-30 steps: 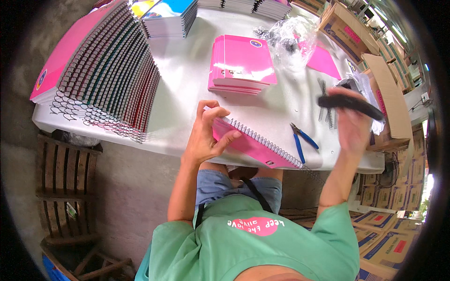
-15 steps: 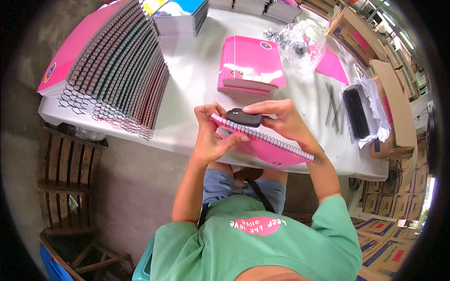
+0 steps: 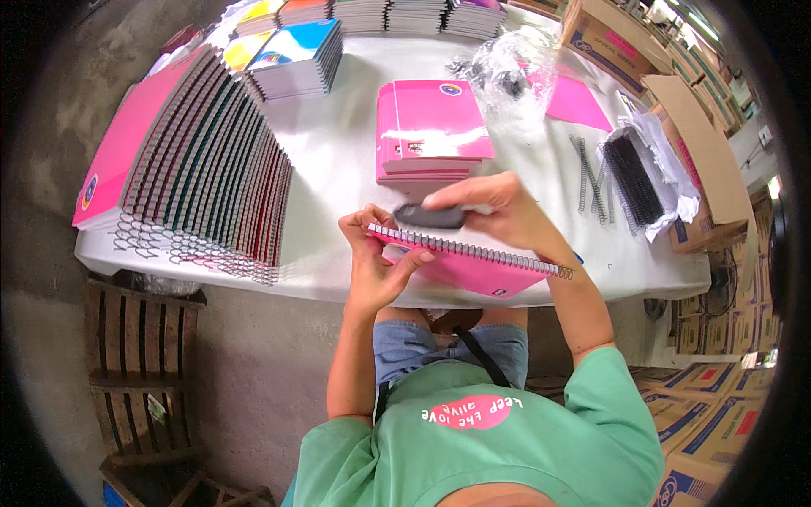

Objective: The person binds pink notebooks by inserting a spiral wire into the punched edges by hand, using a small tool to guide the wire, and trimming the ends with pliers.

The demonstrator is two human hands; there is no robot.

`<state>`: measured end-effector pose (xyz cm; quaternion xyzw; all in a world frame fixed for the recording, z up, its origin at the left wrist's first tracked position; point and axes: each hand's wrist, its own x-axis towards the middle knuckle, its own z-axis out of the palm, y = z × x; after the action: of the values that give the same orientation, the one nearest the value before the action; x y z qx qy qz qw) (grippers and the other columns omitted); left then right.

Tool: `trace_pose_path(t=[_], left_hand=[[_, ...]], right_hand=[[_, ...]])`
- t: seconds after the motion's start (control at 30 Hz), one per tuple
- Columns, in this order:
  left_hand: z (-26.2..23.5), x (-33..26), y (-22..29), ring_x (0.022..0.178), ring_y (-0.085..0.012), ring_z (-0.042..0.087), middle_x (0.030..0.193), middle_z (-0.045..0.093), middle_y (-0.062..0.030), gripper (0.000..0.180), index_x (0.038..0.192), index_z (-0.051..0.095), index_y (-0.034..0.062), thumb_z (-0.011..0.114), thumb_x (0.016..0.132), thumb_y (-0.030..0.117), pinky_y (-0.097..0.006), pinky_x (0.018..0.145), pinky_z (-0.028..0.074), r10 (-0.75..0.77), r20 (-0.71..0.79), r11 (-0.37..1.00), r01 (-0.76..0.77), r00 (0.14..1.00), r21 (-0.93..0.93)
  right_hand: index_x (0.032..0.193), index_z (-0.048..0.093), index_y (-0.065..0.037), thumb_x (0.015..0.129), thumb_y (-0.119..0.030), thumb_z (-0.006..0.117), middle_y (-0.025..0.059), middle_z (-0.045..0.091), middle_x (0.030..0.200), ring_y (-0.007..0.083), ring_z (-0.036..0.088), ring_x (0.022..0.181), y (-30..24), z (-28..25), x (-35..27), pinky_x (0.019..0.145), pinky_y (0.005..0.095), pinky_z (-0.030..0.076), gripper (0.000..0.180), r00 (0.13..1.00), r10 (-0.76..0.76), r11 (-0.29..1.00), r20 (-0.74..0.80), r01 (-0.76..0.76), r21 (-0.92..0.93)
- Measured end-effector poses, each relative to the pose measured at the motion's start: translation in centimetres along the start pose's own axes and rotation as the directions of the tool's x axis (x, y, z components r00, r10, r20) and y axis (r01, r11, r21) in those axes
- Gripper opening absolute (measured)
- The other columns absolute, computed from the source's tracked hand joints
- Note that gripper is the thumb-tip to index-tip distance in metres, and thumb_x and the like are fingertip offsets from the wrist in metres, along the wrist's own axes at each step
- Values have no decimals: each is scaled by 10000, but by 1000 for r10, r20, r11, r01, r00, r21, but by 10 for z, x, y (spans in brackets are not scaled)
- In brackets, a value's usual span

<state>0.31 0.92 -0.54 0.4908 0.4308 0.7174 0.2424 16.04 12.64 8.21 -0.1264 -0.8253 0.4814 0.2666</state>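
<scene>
My left hand [image 3: 376,264] grips a pink notebook [image 3: 477,275] by its left end, the thumb lying across the front cover. A wire coil [image 3: 481,249] runs through the notebook's upper edge, and its loose end sticks out past the right corner. In my right hand [image 3: 505,209] is a dark, rounded hand-held tool [image 3: 439,217], just above the left part of the coil. Motion blurs the tool, and its exact kind does not show. The notebook is tilted over the table's near edge.
Beyond my hands lies a stack of pink notebooks [image 3: 435,122]. A tall row of coiled notebooks [image 3: 203,160] stands at left. Clear plastic wrap [image 3: 515,76], loose coils [image 3: 591,177] and a paper-lined box of black coils [image 3: 634,177] are at right. A wooden chair [image 3: 144,363] is lower left.
The dark tool in my right hand has come slightly away from the coil and is now blurred. My left hand keeps its hold on the notebook. The whole view has shifted a little.
</scene>
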Motion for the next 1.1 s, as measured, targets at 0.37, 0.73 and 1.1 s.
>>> trace_pose_path(t=[0.37,0.73,1.1], left_hand=[[8,-2,20,745,-79,532,841,565,-29,230,913,588,-15,657,857,198,-195,655,429,-125,-222,985,94,967,-144],[43,-1,24,795,-102,580,912,600,-74,267,1069,653,24,676,803,13,-204,654,477,316,-156,864,-216,936,455],[47,-1,29,684,-131,538,804,567,-46,472,1106,661,79,676,672,-105,-252,585,463,417,-129,785,-285,900,550]], right_hand=[[1349,433,-149,835,-349,605,165,416,1359,318,436,1220,69,-73,-148,988,523,305,578,780,100,396,-618,-601,-694],[1314,465,-106,886,-316,554,135,485,1137,307,450,1065,35,17,-154,924,439,351,485,720,139,767,-680,-513,-386],[1224,576,-252,767,-236,695,100,466,1131,301,453,1031,-49,55,-85,893,434,361,473,894,-169,761,-414,-149,-631]])
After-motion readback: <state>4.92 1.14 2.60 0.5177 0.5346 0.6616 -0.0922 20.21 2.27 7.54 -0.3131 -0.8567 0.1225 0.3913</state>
